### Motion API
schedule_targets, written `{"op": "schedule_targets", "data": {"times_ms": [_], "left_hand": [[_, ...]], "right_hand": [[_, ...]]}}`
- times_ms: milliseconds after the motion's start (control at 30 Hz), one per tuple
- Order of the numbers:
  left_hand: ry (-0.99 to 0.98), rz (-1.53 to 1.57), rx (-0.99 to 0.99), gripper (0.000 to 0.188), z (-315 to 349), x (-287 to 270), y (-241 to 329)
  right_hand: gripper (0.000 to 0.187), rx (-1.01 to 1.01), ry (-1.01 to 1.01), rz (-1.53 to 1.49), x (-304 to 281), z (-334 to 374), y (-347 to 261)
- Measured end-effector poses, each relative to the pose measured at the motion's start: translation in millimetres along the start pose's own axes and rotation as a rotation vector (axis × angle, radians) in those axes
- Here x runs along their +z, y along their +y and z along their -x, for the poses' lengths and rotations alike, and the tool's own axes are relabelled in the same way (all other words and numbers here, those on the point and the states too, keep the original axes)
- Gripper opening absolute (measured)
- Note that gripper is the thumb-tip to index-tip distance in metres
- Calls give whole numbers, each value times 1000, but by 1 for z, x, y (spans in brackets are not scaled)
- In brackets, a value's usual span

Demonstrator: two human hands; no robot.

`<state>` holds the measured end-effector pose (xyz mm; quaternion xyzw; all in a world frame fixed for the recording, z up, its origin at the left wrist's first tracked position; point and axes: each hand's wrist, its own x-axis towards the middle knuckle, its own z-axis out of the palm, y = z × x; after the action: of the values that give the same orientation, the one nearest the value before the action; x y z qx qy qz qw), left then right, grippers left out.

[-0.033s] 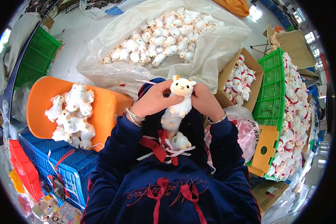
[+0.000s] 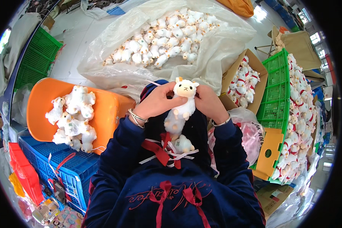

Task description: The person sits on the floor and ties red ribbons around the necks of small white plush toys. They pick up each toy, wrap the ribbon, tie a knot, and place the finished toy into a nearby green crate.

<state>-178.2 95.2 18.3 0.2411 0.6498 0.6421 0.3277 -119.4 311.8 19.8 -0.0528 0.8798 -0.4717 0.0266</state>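
Pinched at the neck between left hand (image 2: pixel 157 102) and right hand (image 2: pixel 209 103), white plush alpaca (image 2: pixel 181 106) stands upright

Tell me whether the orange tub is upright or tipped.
Tipped: the orange tub leans on the blue crate, its opening toward the camera, white plush toys inside.

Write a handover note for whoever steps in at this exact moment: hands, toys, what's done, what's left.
Left hand and right hand: both pinch the plush toy at its neck, held upright over the lap.
Red ribbons and a second toy lie in the lap.
Done, it seems: cardboard box on the right holds toys with red ribbons.
Left: held toy shows no ribbon; bare toys fill the plastic sheet ahead and the orange tray on the left.
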Motion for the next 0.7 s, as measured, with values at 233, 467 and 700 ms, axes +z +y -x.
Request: {"op": "schedule_targets", "data": {"times_ms": [233, 467, 700], "left_hand": [[-112, -42, -111, 42, -2, -9, 9], [-22, -106, -65, 44, -8, -12, 7], [67, -286, -108, 45, -22, -12, 12]], "right_hand": [[22, 171, -87, -100, -9, 7, -1], [19, 82, -41, -155, -12, 7, -17], [17, 77, 141, -99, -7, 4, -8]]}}
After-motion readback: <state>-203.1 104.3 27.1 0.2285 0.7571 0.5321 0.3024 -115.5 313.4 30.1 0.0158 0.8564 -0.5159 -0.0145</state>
